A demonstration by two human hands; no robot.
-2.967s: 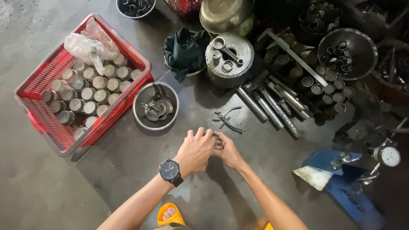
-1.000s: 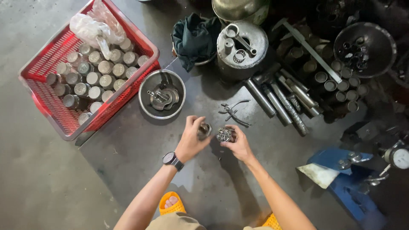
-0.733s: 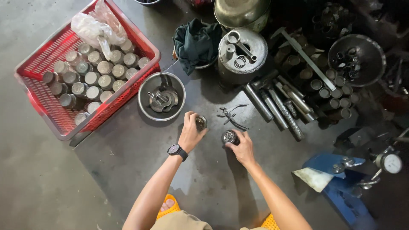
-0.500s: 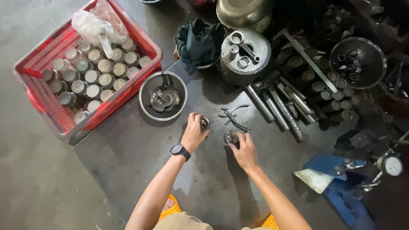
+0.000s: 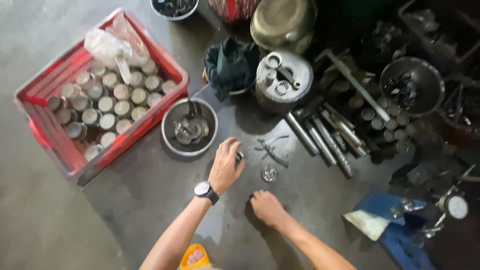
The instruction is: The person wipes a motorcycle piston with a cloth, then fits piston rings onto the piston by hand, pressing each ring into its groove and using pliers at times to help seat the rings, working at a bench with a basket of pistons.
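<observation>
Two bare hands work low over a grey concrete floor [image 5: 125, 200], which lies open to the left of the fingers and below them. Far left of the fingers a red crate [image 5: 45, 135] of metal cylinders [image 5: 122, 92] stands, one corner near a steel bowl [image 5: 190, 129] just up-left of the left hand [image 5: 226, 167]. That hand's fingers are curled round a small metal part [image 5: 239, 157], mostly hidden by them. Just right of those fingers, apart from both hands, a small round bearing-like part [image 5: 269, 173] lies on the floor, above the right hand [image 5: 266, 206]. The right hand's fingers are bent together against the floor; whether they grip anything cannot be told. Pliers [image 5: 272, 150] lie above the round part; steel rods [image 5: 325, 140] crowd the right side, and the upper right is dark.
</observation>
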